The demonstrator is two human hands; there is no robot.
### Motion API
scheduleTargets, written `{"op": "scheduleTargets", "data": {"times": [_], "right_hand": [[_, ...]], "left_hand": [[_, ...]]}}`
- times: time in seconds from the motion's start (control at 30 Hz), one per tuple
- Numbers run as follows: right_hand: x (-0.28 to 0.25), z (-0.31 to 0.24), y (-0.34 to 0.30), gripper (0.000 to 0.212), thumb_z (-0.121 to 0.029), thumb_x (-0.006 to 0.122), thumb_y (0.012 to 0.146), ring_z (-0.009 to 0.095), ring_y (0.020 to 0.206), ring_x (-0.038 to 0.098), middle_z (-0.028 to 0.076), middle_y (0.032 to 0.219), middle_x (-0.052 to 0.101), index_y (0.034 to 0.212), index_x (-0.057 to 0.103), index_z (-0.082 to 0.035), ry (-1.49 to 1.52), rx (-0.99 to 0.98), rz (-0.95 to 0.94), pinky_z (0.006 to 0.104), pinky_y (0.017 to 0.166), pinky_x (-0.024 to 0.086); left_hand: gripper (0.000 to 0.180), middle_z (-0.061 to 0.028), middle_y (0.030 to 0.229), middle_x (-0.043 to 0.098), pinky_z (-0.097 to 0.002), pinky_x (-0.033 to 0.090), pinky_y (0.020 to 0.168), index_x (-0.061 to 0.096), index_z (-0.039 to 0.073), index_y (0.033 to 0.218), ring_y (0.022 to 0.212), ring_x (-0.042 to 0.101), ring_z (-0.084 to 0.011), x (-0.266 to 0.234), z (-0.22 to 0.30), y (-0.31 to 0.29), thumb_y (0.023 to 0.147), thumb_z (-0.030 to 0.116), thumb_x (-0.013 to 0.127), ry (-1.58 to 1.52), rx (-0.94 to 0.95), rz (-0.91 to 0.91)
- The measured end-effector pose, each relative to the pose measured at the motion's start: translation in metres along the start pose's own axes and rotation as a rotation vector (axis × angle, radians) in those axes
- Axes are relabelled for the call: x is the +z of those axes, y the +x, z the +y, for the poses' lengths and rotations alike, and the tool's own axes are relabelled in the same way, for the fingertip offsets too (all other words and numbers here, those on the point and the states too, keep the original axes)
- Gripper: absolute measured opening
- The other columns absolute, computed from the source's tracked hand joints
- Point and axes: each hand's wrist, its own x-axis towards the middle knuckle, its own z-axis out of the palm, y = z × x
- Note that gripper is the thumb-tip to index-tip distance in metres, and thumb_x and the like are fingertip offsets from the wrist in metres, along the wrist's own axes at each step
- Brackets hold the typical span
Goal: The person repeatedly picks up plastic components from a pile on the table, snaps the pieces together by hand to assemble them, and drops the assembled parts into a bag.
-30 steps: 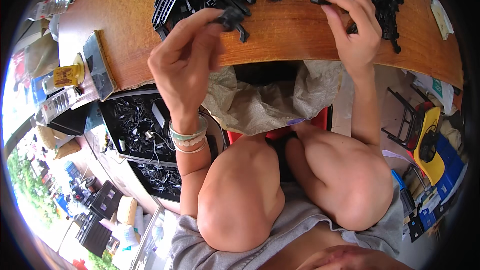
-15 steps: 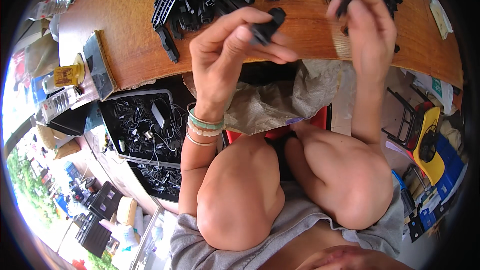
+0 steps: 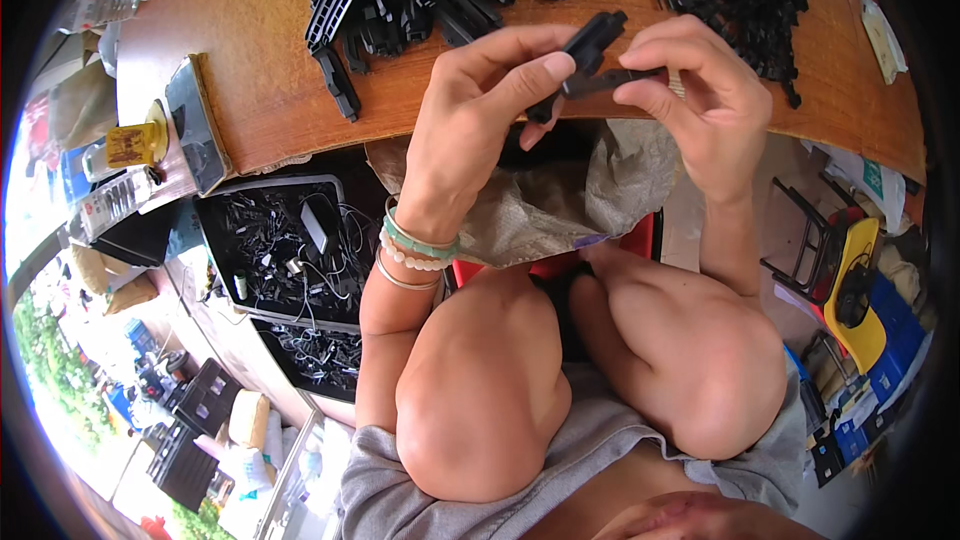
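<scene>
My left hand, with bracelets at its wrist, is closed around a black plastic part between thumb and fingers. A thin, flat black piece is pinched between the thumb and fingertips of my right hand. Its left end meets the part in my left hand; whether the two are joined I cannot tell. Both hands are above the table's near edge, over a woven sack by my knees. Beyond my left hand lies a heap of long black plastic parts.
A second pile of small black pieces lies on the wooden table at right. A dark notebook and a yellow-labelled container sit at left. Below are black trays of parts and cables. A yellow chair stands at right.
My right hand has come down and left from the right-hand pile, bringing its thin piece against the part in my left hand. My left hand has shifted slightly right and tilted the part.
</scene>
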Motion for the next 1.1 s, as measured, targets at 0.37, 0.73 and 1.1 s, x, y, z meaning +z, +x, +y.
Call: {"op": "scheduleTargets", "data": {"times": [0.37,0.73,1.1], "right_hand": [[0.007,-0.005,-0.008,0.025,0.007,0.075,0.067,0.014,0.070,0.060,0.009,0.084,0.063,0.089,0.069,-0.001,-0.215,-0.091,0.038,0.0238,0.057,0.048],[0.005,0.002,-0.005,0.047,-0.009,0.080,0.067,0.015,0.078,0.060,0.009,0.098,0.063,0.111,0.065,-0.003,-0.088,-0.038,0.031,0.0238,0.062,0.044],[0.009,0.003,-0.011,0.024,-0.006,0.077,0.071,0.013,0.067,0.055,0.005,0.081,0.063,0.092,0.066,-0.001,-0.078,0.060,0.078,0.0237,0.059,0.043]], "left_hand": [[0.039,-0.0205,0.086,0.064,-0.0369,0.051,0.065,0.059,-0.004,0.111,0.075,0.063,-0.0370,0.010,-0.006,-0.012,0.074,0.002,0.071,0.762,0.425,0.035],[0.031,-0.0171,0.085,0.067,-0.0312,0.052,0.063,0.064,-0.003,0.102,0.070,0.067,-0.0292,0.005,0.001,-0.012,0.074,0.006,0.074,0.796,0.506,0.045],[0.027,-0.0161,0.081,0.067,-0.0319,0.052,0.061,0.064,-0.002,0.099,0.068,0.066,-0.0296,0.005,-0.005,-0.008,0.074,0.005,0.073,0.847,0.563,0.027]]}}
